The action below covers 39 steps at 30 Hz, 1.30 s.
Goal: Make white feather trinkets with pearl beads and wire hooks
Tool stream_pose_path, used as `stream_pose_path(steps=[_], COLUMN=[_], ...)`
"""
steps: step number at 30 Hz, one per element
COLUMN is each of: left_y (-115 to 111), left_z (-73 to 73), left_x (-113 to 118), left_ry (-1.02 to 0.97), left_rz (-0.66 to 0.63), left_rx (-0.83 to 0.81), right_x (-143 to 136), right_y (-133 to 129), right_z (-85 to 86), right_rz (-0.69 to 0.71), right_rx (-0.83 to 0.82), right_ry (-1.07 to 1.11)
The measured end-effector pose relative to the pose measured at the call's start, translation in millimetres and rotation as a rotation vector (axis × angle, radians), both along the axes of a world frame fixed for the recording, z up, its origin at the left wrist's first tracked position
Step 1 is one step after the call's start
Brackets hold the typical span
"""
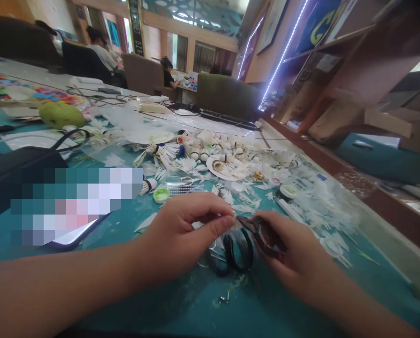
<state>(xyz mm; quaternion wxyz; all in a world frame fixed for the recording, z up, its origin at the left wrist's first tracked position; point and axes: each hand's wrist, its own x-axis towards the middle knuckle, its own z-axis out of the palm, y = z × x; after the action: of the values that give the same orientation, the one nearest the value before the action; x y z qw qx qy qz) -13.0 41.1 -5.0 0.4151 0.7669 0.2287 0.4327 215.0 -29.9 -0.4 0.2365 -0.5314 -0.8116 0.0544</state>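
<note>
My right hand is closed around dark-handled pliers, whose jaws point left. Fingertips of my left hand are pinched together right at those jaws. A tiny whitish bit shows at the pinch; its kind is too small to make out. Below both hands, black coiled cord or bands lie on the teal table mat. Nearer to me is a small shiny metal piece. Just beyond my left hand, a small tub with green contents stands beside a strip of silvery beads.
Shuttlecocks, loose feathers and a white plate crowd the table's middle. A phone, partly pixelated, lies left, near a dark bag and a green fruit. Plastic bags lie right. People sit farther back.
</note>
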Motion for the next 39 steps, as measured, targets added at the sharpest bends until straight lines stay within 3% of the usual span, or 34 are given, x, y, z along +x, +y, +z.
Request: stream_pose_path(steps=[9, 26, 34, 39], left_y=[-1, -1, -3, -1], left_z=[-1.7, -0.8, 0.3, 1.3], left_x=[2, 2, 1, 2], left_ry=[-0.030, -0.039, 0.035, 0.164], left_rz=[-0.008, 0.035, 0.058, 0.027], left_rx=[-0.141, -0.072, -0.071, -0.171], right_x=[0, -7, -5, 5], right_y=[0, 3, 2, 6], right_z=[-4.8, -7.6, -8.0, -11.5], right_rz=[-0.025, 0.014, -0.029, -0.023], right_rx=[-0.023, -0.309, -0.193, 0.050], right_ry=[0.012, 0.303, 0.139, -0.078])
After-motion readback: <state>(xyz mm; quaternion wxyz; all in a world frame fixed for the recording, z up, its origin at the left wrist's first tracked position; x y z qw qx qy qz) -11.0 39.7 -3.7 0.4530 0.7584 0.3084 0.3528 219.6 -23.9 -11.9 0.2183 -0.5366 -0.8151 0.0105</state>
